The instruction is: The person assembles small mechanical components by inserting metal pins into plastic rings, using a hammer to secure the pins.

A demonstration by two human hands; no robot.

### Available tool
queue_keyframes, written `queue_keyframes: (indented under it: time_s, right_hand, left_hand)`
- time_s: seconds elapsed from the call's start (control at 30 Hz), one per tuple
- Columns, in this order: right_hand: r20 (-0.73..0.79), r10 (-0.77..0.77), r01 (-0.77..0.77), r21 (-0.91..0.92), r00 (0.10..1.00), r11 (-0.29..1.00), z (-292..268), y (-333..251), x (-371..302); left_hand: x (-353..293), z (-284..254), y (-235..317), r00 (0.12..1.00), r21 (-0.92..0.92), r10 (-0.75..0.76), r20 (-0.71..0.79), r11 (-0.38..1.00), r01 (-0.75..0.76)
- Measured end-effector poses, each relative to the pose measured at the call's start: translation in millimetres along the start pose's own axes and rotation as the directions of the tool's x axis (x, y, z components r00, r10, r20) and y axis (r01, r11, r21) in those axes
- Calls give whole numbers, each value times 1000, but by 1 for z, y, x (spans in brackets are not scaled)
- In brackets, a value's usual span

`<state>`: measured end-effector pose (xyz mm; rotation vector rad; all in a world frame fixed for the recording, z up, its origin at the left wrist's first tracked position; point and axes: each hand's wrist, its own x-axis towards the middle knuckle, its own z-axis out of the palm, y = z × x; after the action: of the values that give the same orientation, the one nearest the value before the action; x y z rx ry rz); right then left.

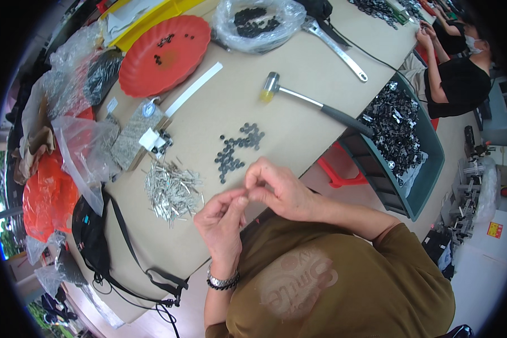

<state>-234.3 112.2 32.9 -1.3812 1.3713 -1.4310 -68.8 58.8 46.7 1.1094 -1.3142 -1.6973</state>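
Observation:
Both my hands meet at the table's near edge, fingertips almost touching. My left hand (222,217) is closed in a pinch, and my right hand (279,188) pinches beside it. Whatever sits between the fingers is too small to make out. Just beyond them lies a loose cluster of small round black parts (229,160). Left of my left hand is a heap of thin silvery metal pins (172,188). A small metal fixture with a white block (152,139) stands behind the pins, against a grey stone-like block (132,135).
A hammer (298,97) and an adjustable wrench (341,50) lie farther back. Behind stand a red plate (169,73) and a clear bag of black parts (259,36). At right is a green bin (431,180) of black parts; a black bag (96,231) sits left. Another person (459,79) works far right.

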Motion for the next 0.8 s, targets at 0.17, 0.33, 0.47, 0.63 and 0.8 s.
queue_keyframes:
  time_s: [0.17, 0.33, 0.47, 0.63, 0.8]
  right_hand:
    - [115, 188, -203, 139, 975, 969, 3, 2, -5]
    - [46, 145, -152, 352, 988, 924, 17, 4, -12]
    - [25, 177, -179, 169, 984, 969, 4, 3, -6]
    - [-131, -155, 70, -499, 979, 864, -13, 24, 9]
    - [-188, -94, 2, -438, 978, 899, -15, 27, 7]
  left_hand:
    - [-8, -10, -8, 989, -216, -99, 108, 969, 120]
    - [-16, -7, -11, 992, -365, -90, 83, 924, 114]
    - [-14, -16, -18, 996, -105, -27, -82, 994, 18]
    - [24, -21, -22, 863, 675, 499, -80, 664, -322]
    - [34, -18, -28, 859, 710, 510, -45, 621, -332]
